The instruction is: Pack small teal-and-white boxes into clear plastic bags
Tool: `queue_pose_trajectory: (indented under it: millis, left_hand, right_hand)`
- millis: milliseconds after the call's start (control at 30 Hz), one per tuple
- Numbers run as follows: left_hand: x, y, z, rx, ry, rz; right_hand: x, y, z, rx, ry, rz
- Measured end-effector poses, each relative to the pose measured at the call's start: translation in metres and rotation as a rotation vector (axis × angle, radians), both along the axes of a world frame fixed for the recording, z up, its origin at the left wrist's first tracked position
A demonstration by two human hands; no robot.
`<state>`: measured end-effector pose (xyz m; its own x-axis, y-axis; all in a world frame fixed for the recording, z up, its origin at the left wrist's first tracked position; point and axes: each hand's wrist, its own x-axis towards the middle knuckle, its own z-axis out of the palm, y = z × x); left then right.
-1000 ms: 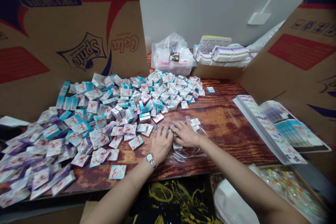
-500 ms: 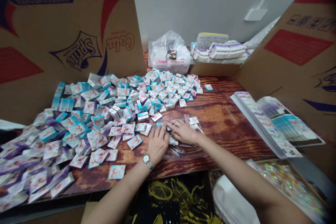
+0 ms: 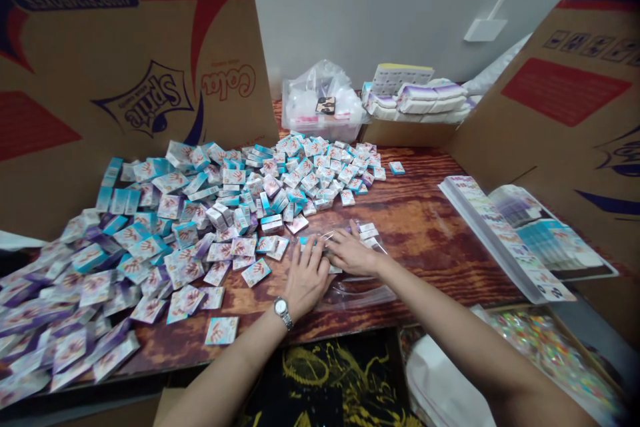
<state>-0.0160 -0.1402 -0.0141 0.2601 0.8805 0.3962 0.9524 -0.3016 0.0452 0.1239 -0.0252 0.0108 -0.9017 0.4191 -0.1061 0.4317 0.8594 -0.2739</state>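
Wooden table point(image 3: 430, 233) heaped with small boxes point(image 3: 200, 207) — left hand point(image 3: 306, 275) and right hand point(image 3: 353, 253) press a clear bag point(image 3: 365, 295), grips spread flat; slick plastic may slide and spill.

Dim, even indoor light; soft shadows; wide-angle bending and blur toward edges; centre sharp.

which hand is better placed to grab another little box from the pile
Left, probably. The left hand lies beside the pile of small boxes, with loose ones just past it. The right hand rests on the clear bag, on the side away from the pile.
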Motion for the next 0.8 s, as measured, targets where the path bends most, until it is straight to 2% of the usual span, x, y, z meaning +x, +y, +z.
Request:
queue_pose_trajectory:
  millis: [100,167,533,800]
  left_hand:
    - [-0.0018,0.0013,-0.0083,0.056,-0.012,-0.046]
    - [-0.0026,0.0005,-0.0093,0.065,-0.021,-0.029]
    - [-0.0007,0.0,-0.0037,0.008,-0.027,0.037]
    - [-0.0097,0.0022,0.0005,-0.019,0.043,0.054]
  right_hand:
    - [0.0003,0.0007,0.0007,-0.027,0.01,-0.011]
    - [0.0008,0.0015,0.0005,-0.047,0.025,-0.019]
    - [0.0021,0.002,0.007,-0.077,-0.021,-0.039]
    - [0.0023,0.0052,0.0009,-0.097,-0.015,-0.061]
